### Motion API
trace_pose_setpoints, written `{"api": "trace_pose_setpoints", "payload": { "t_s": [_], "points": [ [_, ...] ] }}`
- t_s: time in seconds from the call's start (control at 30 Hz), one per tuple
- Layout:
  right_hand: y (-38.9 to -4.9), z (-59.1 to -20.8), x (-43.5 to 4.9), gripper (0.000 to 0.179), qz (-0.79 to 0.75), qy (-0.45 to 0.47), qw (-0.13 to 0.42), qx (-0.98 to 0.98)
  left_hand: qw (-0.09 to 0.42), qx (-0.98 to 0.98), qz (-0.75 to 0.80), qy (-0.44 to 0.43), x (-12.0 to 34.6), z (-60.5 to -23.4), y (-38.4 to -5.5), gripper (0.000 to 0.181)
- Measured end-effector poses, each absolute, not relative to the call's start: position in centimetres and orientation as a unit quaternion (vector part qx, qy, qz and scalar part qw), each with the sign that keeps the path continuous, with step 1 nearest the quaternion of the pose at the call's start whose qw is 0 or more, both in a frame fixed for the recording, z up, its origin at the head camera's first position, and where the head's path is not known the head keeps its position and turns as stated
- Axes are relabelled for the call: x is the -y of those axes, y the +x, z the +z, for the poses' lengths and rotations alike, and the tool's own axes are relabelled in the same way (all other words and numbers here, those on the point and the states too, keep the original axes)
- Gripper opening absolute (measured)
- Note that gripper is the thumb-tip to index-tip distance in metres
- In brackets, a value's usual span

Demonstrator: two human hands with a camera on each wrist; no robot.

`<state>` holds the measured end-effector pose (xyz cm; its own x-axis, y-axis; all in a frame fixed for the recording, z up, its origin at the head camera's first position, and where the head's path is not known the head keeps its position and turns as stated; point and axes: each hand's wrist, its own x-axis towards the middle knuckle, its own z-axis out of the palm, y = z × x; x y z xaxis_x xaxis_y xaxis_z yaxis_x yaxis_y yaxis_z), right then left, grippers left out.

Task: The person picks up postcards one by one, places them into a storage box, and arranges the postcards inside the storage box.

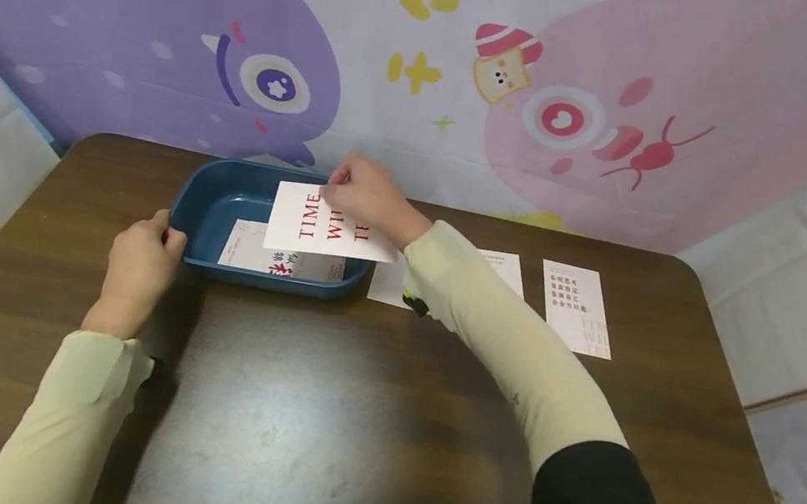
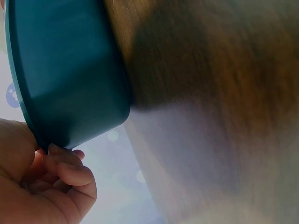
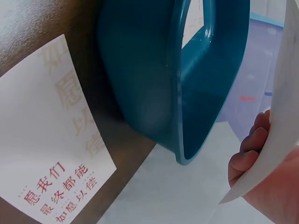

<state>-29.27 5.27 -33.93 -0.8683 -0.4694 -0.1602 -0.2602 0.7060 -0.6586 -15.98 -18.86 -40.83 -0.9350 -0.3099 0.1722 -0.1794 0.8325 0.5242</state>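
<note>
My right hand [image 1: 367, 195] pinches a white card [image 1: 290, 221] with red "TIME" lettering by its far edge, holding it above the right part of a blue plastic basin [image 1: 206, 207]. In the right wrist view the card [image 3: 275, 135] is seen nearly edge-on, with fingers [image 3: 250, 149] curled against it. My left hand [image 1: 140, 266] grips the basin's left rim; in the left wrist view, thumb and fingers [image 2: 77, 179] pinch the basin's corner. Inside the basin lies another printed card [image 1: 245, 247], partly hidden beneath the held one.
Right of the basin, a white card [image 1: 503, 268] and another white card [image 1: 386, 283] show around my right forearm. Farther right a card with dark text [image 1: 578, 307] lies on the brown wooden table [image 1: 292, 423]. A cartoon-printed cloth [image 1: 431, 146] hangs behind the table.
</note>
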Motion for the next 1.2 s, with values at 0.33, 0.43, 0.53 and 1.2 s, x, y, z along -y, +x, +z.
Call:
{"api": "trace_pose_setpoints", "payload": {
  "t_s": [0.33,0.43,0.53,1.2],
  "points": [
    [-28.8,-34.1,-3.7,0.02,-0.32,-0.214,0.159,-0.909,0.131,0.948,-0.259,0.13,18.8,-40.8,-15.9,0.017],
    [-28.8,-34.3,-3.1,0.02,-0.314,-0.22,0.159,-0.91,0.13,0.948,-0.259,0.132,18.8,-40.7,-15.8,0.018],
    [-28.9,-34.5,-2.6,0.02,-0.311,-0.222,0.16,-0.91,0.125,0.948,-0.261,0.133,18.8,-40.7,-15.9,0.019],
    [-28.4,-35.5,0.5,0.019,-0.305,-0.226,0.174,-0.909,0.108,0.947,-0.266,0.147,18.8,-40.6,-16.1,0.021]
  ]
}}
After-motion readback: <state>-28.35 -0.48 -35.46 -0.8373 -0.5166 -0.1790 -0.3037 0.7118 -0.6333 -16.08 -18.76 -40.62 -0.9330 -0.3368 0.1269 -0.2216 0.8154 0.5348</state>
